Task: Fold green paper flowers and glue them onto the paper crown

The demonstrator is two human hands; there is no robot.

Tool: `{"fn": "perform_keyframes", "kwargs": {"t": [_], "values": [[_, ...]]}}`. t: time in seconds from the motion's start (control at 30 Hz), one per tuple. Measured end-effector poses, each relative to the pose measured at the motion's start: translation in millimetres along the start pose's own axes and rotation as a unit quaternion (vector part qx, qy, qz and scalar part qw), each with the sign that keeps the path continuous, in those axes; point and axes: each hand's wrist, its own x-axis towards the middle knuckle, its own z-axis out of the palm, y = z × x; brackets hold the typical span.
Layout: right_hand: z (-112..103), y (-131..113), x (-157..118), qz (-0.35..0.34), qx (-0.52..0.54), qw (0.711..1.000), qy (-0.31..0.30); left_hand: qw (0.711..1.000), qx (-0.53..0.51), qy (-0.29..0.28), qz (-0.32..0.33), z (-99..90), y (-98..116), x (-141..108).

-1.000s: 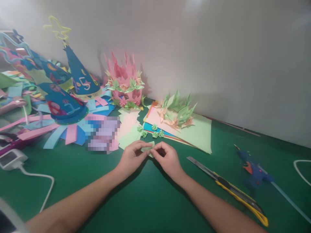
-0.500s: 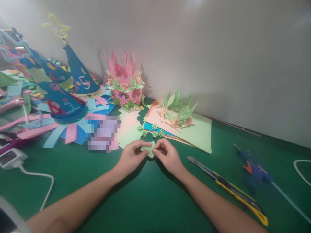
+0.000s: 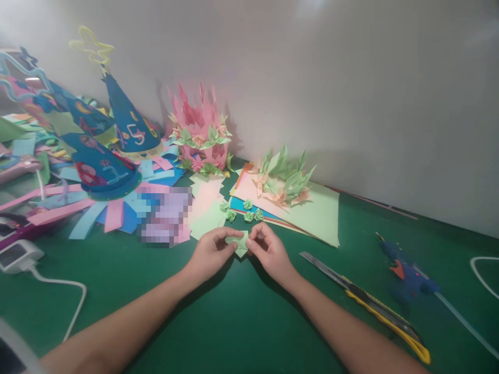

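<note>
A small folded piece of light green paper [image 3: 242, 245] is held up between my two hands, just above the green table. My left hand [image 3: 215, 253] pinches its left side between thumb and fingers. On its right edge, my right hand [image 3: 272, 252] grips with thumb and curled fingers. Just beyond the hands lie several small green paper roses [image 3: 248, 216]. Behind them, a green paper crown [image 3: 287, 176] with peach flowers rests on sheets of coloured paper [image 3: 323, 218].
A yellow utility knife [image 3: 374, 304] with its blade out lies right of my right arm. Farther right is a blue glue gun [image 3: 409, 275]. Blue cone hats [image 3: 130, 117], a pink paper crown [image 3: 199, 132] and paper strips crowd the left. A white cable [image 3: 58, 281] runs at left.
The green paper has turned slightly in my fingers, so its lower corner now points more straight down. Both hands stay in nearly the same place.
</note>
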Motion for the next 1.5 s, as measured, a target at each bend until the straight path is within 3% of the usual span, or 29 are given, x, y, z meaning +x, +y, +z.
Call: {"fn": "perform_keyframes", "kwargs": {"t": [0.13, 0.27, 0.5, 0.7, 0.87, 1.0, 1.1, 1.2, 1.5], "values": [[4, -3, -1, -0.024, -0.047, 0.999, 0.008, 1.0, -0.002, -0.015, 0.0, 2.4, -3, 0], [4, -4, 0, -0.009, -0.029, 1.0, 0.006, 0.994, -0.111, -0.018, 0.01, 8.0, 0, -1], [-2, -4, 2, 0.034, 0.08, 0.996, -0.01, 0.963, -0.254, 0.012, -0.088, 7.7, 11, 0], [3, -5, 2, 0.04, 0.097, 0.994, -0.012, 0.961, -0.261, 0.025, -0.085, 6.5, 15, 0], [8, -7, 0, 0.046, 0.116, 0.992, 0.0, 0.975, -0.206, -0.036, -0.077, 7.3, 19, -3], [8, -1, -2, -0.023, 0.016, 0.999, 0.036, 0.984, -0.17, -0.002, -0.054, 6.0, 14, -1], [6, 1, -2, -0.113, -0.099, 0.983, 0.101, 0.988, -0.142, -0.007, -0.053, 5.9, 8, 0], [4, -2, -3, -0.171, -0.152, 0.968, 0.106, 0.992, -0.107, -0.025, -0.066, 6.4, 5, 0], [3, -6, -4, -0.199, -0.183, 0.956, 0.112, 0.996, -0.062, -0.028, -0.066, 6.0, 2, 0]]}}
